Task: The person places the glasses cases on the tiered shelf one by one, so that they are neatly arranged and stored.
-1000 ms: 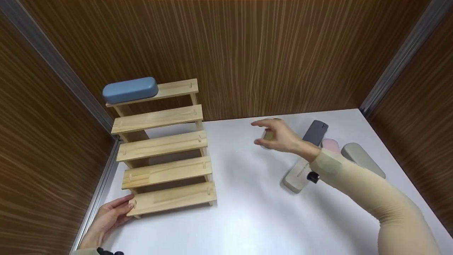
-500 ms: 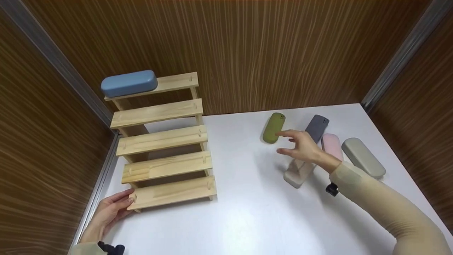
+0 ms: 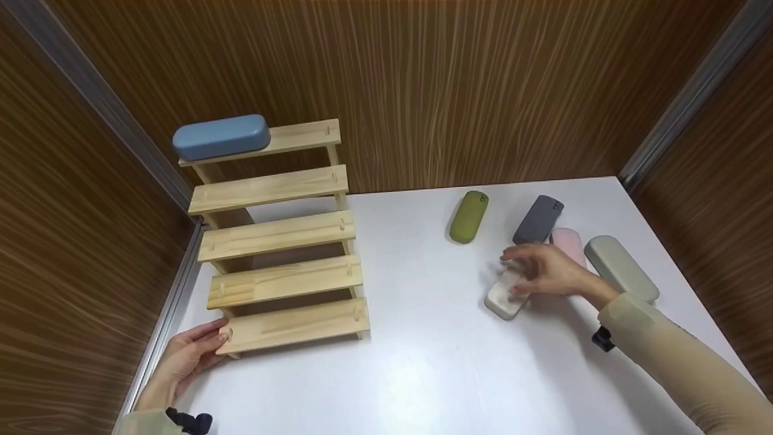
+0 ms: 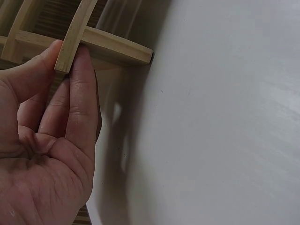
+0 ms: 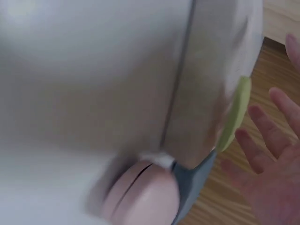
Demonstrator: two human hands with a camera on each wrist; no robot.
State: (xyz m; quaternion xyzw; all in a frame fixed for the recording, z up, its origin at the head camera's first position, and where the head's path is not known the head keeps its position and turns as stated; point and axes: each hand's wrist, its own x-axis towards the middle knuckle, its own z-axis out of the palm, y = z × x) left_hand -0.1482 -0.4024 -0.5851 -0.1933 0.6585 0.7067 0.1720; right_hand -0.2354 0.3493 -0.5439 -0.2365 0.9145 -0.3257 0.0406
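Note:
A wooden stepped rack (image 3: 296, 326) stands at the left. My left hand (image 3: 184, 362) pinches the left end of its lowest board between thumb and fingers, also plain in the left wrist view. On the top board lies a blue glasses case (image 3: 220, 138). At the right, my right hand (image 3: 552, 272) hovers over an off-white glasses case (image 3: 499, 304), fingers spread and slightly bent, hiding its far end. The right wrist view has those fingers (image 5: 267, 136) apart from the off-white case, with nothing between them.
A green case (image 3: 468, 217) lies behind the off-white one. Close by my right hand are a dark grey case (image 3: 538, 219), a pink case (image 3: 567, 244) and a grey-beige case (image 3: 622, 269). Wood-grain walls (image 3: 423, 90) border the white table (image 3: 410, 374) at back and sides.
My right hand has moved right and toward me, from above the green case, now uncovered, to over the off-white case. The left hand keeps its pinch on the rack.

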